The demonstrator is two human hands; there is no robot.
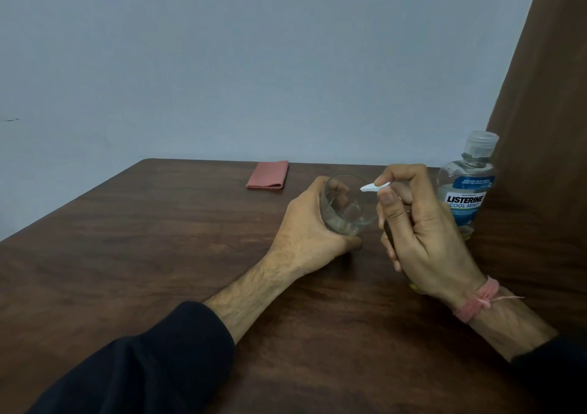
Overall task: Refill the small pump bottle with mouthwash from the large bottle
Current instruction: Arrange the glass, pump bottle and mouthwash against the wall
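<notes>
Just the head view here, so we go with that. Our left hand (309, 223) is wrapped around a clear glass (347, 205), fingers curled round its far side and thumb underneath, holding it tilted with the mouth facing up and toward the right. Our right hand (425, 226) grips the small pump bottle (389, 238), fingers closed around the body so we barely see any of it, only the white nozzle (374, 187) poking out by the index finger, right at the rim of the glass. Can't tell if the nozzle actually touches the rim.

The large bottle (467, 188) of mouthwash stands upright just behind the right hand, cap on, close to the table's (158, 254) right side where a brown curtain (540, 127) hangs down. Tight over there, honestly.

A folded pink cloth (268, 175) lies near the far edge, well apart from both hands. The whole left half of the wooden top is open room, with the left edge running diagonally toward us. There's a pink thread band (476, 299) on the right wrist.
</notes>
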